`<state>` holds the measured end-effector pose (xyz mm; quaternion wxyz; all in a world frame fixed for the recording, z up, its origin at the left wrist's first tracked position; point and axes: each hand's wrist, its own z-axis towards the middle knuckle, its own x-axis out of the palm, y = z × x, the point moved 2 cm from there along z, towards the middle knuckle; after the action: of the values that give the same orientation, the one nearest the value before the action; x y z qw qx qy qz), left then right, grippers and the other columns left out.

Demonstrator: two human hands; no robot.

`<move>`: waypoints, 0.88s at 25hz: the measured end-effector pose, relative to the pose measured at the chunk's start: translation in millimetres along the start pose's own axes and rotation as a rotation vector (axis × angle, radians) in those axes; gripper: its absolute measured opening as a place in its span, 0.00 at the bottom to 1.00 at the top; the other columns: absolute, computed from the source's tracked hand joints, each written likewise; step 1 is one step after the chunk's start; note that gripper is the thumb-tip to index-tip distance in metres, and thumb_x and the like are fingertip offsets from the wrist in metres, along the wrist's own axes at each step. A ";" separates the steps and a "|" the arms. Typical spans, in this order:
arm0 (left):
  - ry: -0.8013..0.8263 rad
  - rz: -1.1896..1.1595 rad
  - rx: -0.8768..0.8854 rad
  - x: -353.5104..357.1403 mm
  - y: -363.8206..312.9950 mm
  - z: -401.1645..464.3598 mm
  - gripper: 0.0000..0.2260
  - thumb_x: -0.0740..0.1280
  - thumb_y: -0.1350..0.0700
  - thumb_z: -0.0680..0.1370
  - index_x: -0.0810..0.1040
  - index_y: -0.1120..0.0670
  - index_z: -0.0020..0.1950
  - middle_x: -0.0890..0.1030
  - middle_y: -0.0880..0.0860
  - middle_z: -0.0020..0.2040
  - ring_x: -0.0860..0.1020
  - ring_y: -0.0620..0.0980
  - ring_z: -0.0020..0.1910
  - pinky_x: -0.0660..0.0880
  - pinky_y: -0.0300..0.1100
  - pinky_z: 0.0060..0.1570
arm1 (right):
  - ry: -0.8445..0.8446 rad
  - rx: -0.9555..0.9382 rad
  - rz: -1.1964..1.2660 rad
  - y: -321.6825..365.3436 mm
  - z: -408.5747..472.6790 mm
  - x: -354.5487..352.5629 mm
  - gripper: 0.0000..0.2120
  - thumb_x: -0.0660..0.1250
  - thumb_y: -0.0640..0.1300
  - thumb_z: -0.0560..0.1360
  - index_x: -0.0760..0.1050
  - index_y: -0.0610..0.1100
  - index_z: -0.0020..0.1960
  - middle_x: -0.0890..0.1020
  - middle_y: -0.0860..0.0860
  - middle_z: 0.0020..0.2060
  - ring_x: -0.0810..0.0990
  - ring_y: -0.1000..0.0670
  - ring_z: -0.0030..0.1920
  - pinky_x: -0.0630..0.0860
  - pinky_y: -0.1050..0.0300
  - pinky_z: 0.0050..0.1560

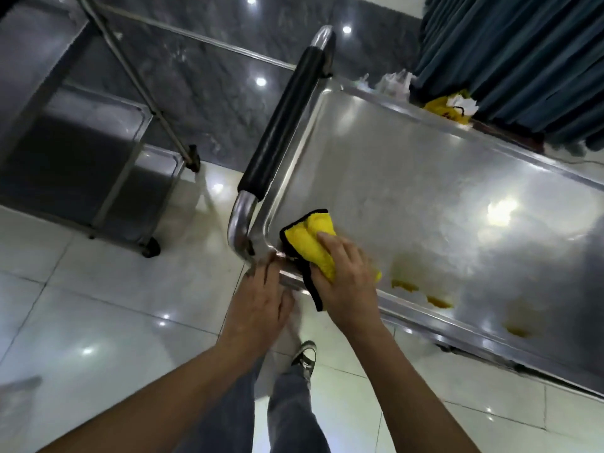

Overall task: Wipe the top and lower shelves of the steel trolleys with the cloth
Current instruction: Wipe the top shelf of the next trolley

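Yellow cloth (pixel 309 245) under flat right hand (pixel 346 276) on top shelf (pixel 425 197), left hand (pixel 261 299) gripping rim.

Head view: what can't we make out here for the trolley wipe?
- Lower shelf of the near trolley: hidden under its top shelf.
- Far end of that top shelf: cut off by the right edge.
- Cloth: partly covered by the right hand.
- Left hand fingers at the corner rim: blurred, so the grip is unclear.
- Second trolley: top shelf cut off by the left edge.
- Yellow item by the curtain: too small to identify.
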<state>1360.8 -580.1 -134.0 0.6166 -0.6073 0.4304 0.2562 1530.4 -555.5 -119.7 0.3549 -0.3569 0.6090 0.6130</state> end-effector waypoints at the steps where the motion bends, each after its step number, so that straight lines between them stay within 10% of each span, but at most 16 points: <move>1: -0.029 0.004 0.004 8.3 -0.6 -3.9 0.20 0.65 0.59 0.80 0.70 0.63 0.71 0.72 0.62 0.71 0.75 0.60 0.65 0.74 0.52 0.65 | 0.041 -0.049 -0.044 -5.6 0.0 10.3 0.25 0.66 0.55 0.76 0.71 0.53 0.73 0.76 0.51 0.66 0.75 0.45 0.65 0.68 0.47 0.64; 7: -0.146 -0.058 -0.076 48.0 -4.6 -13.5 0.26 0.59 0.57 0.80 0.64 0.65 0.77 0.61 0.60 0.80 0.58 0.57 0.80 0.62 0.51 0.77 | 0.058 -0.264 -0.168 -50.7 43.2 35.0 0.28 0.62 0.60 0.78 0.66 0.55 0.76 0.68 0.52 0.76 0.62 0.50 0.78 0.57 0.45 0.78; 14: -0.129 -0.039 -0.013 60.0 1.7 -15.0 0.28 0.57 0.57 0.80 0.59 0.67 0.78 0.58 0.61 0.81 0.53 0.57 0.82 0.64 0.55 0.76 | 0.096 0.010 -0.253 -58.9 197.1 21.1 0.31 0.57 0.61 0.80 0.58 0.51 0.80 0.58 0.46 0.80 0.54 0.46 0.80 0.47 0.42 0.79; 22: -0.077 0.034 -0.037 56.0 2.7 -16.5 0.33 0.64 0.58 0.77 0.58 0.66 0.79 0.57 0.61 0.81 0.52 0.56 0.82 0.63 0.52 0.77 | 0.174 -0.433 -0.210 -22.9 66.2 46.4 0.29 0.57 0.60 0.79 0.61 0.55 0.79 0.63 0.49 0.79 0.57 0.49 0.80 0.51 0.43 0.80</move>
<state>1382.8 -607.3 -180.8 0.6169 -0.6011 0.4117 0.2978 1527.1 -489.1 -171.2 0.2784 -0.5372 0.4513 0.6559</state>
